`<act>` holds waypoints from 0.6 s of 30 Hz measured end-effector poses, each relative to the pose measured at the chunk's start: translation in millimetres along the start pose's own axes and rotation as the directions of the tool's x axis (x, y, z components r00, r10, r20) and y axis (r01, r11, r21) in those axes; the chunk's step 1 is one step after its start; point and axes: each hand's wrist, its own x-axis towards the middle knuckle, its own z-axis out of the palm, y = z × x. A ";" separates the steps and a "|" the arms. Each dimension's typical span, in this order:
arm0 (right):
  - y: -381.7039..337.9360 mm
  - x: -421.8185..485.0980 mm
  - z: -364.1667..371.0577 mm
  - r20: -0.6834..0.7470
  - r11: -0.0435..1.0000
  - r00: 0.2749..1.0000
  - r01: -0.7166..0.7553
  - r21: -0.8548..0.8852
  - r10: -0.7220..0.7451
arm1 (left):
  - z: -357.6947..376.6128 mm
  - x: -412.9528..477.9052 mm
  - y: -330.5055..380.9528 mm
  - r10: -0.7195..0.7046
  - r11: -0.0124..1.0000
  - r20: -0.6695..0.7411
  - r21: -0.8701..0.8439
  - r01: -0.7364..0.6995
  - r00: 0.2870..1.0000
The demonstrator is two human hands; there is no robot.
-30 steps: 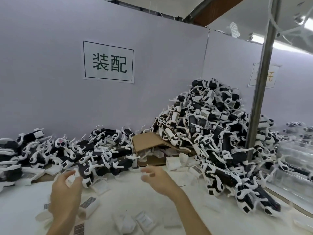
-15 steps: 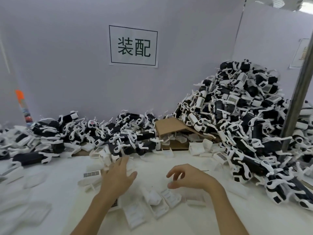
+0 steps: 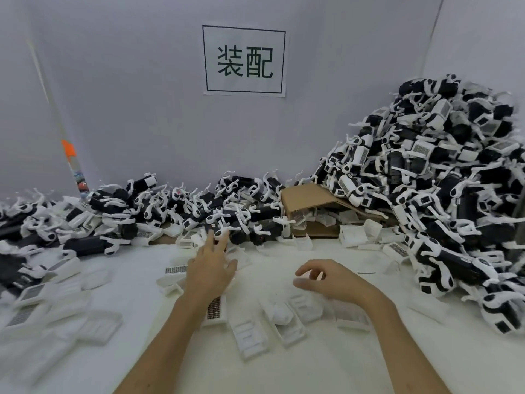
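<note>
Left grip [image 3: 211, 268] released, fingers stretched to a black-and-white part [image 3: 227, 232] — perhaps touching; right grip [image 3: 332, 280] loosely curled, empty — above white plastic pieces [image 3: 279, 312].

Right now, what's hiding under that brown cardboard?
Small white plastic pieces lie in the gap under the cardboard flap. Farther back it is dark and covered, so anything there cannot be seen.
</note>
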 end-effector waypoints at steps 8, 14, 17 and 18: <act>-13.4 3.2 15.4 0.080 0.991 0.991 0.116 -0.063 -0.111 | 2.7 5.2 -7.9 0.071 0.994 0.030 -0.080 -0.068 0.997; -16.5 2.7 15.7 0.031 0.995 0.995 0.097 0.016 -0.098 | 7.7 1.5 -6.5 0.071 0.996 0.028 0.053 -0.072 0.997; -19.5 1.1 16.2 0.018 0.995 0.995 0.099 0.033 -0.100 | 7.8 1.1 -7.7 0.065 0.996 0.011 0.057 -0.066 0.998; -20.2 0.9 16.4 0.009 0.993 0.994 0.108 0.045 -0.108 | 8.0 1.5 -8.3 0.064 0.996 0.031 0.053 -0.066 0.997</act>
